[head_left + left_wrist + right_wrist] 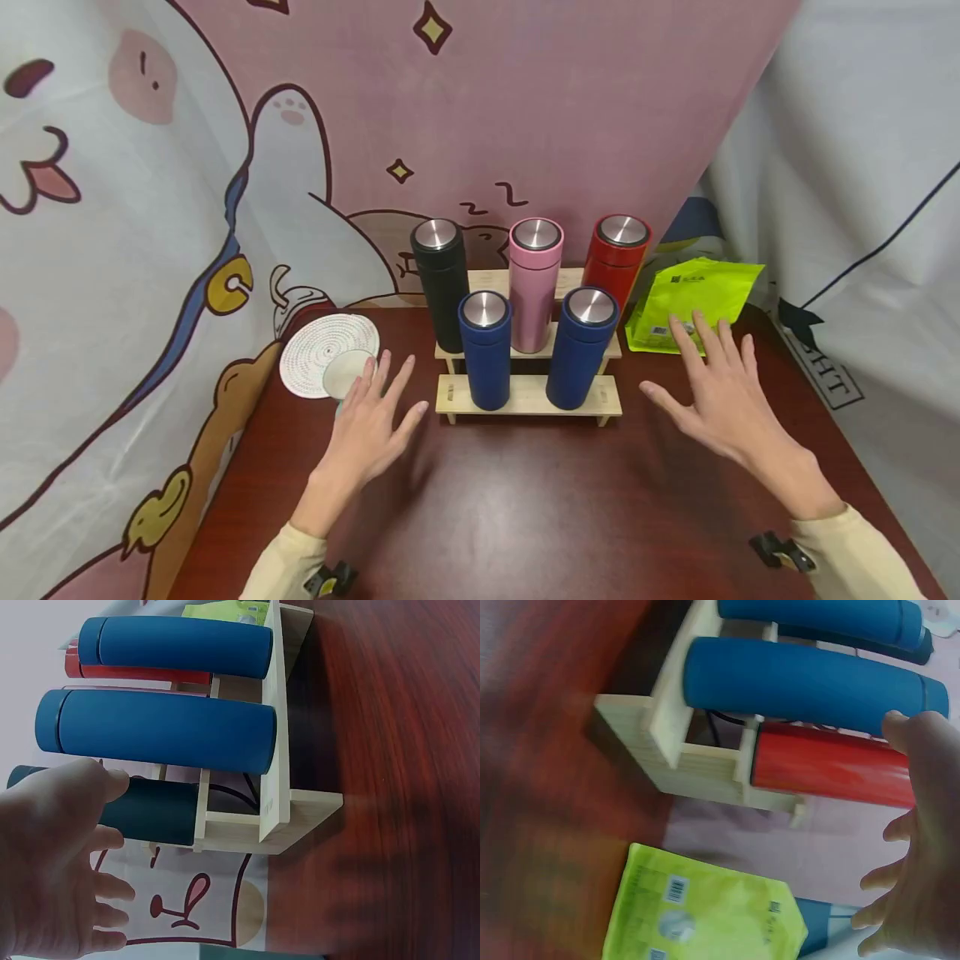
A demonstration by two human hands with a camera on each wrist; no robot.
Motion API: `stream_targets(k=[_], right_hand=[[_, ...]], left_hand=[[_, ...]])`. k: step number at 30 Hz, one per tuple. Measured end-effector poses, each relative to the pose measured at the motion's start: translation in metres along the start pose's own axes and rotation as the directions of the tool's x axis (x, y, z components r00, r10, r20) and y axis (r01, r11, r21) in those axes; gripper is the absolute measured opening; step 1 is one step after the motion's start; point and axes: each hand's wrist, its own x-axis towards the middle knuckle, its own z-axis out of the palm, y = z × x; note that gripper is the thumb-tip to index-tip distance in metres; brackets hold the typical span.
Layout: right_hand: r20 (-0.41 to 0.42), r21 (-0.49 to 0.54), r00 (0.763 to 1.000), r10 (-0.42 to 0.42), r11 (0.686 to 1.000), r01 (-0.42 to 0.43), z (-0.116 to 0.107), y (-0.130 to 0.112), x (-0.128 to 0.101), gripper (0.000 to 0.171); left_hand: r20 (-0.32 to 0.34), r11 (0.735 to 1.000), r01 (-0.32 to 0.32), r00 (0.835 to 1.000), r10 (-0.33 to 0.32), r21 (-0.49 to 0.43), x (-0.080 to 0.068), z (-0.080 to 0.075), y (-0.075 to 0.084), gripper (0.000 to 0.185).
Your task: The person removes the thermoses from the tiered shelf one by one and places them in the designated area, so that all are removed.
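Observation:
Two blue thermos bottles, a left one [486,354] and a right one [582,350], stand upright on the front step of a wooden tiered rack [528,393]. Behind them are a black thermos [442,287], a pink thermos [534,287] and a red thermos [617,258], all with steel-topped lids. My left hand [369,417] hovers with spread fingers left of the rack, nearest a white cup [347,371]. Spread as well, my right hand [716,400] is over the table right of the rack, its fingertips overlapping a lime-green pouch [697,292] in the head view. Neither hand holds anything.
A round woven mat [318,346] leans at the table's back left, behind the cup. Cartoon-printed cloth [570,100] hangs behind the dark red wooden table [510,508], with white cloth [847,208] along the right side.

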Motion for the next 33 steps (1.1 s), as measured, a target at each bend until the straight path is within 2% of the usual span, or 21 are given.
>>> stream_targets(k=[5, 12, 16, 19, 22, 27, 33], right_hand=[[-0.032, 0.045, 0.999, 0.028, 0.999, -0.027, -0.013, 0.001, 0.012, 0.096], [-0.094, 0.159, 0.993, 0.075, 0.985, -0.06, -0.022, 0.001, 0.029, 0.095], [-0.172, 0.258, 0.98, 0.098, 0.965, -0.051, -0.022, -0.001, 0.04, 0.097], [-0.236, 0.324, 0.965, 0.115, 0.945, -0.033, -0.021, -0.003, 0.047, 0.099], [-0.266, 0.396, 0.953, 0.144, 0.918, -0.028, -0.021, -0.006, 0.055, 0.098], [-0.279, 0.499, 0.943, 0.181, 0.867, -0.019, -0.024, -0.014, 0.069, 0.094], [-0.279, 0.563, 0.938, 0.205, 0.826, -0.013, -0.028, -0.027, 0.084, 0.09]], left_hand=[[0.014, 0.999, -0.005, 1.0, 0.006, -0.053, 0.004, 0.007, 0.001, 0.068], [-0.037, 0.993, -0.012, 0.999, 0.007, -0.121, 0.008, 0.025, 0.003, 0.066], [0.01, 0.979, 0.028, 1.0, -0.027, -0.204, 0.009, 0.034, 0.004, 0.067], [0.079, 0.959, 0.095, 0.994, -0.076, -0.268, 0.009, 0.041, 0.006, 0.068], [0.112, 0.932, 0.146, 0.987, -0.115, -0.332, 0.01, 0.05, 0.007, 0.068], [0.123, 0.882, 0.211, 0.977, -0.175, -0.421, 0.014, 0.067, 0.011, 0.066], [0.111, 0.824, 0.264, 0.964, -0.241, -0.501, 0.021, 0.087, 0.012, 0.064]])
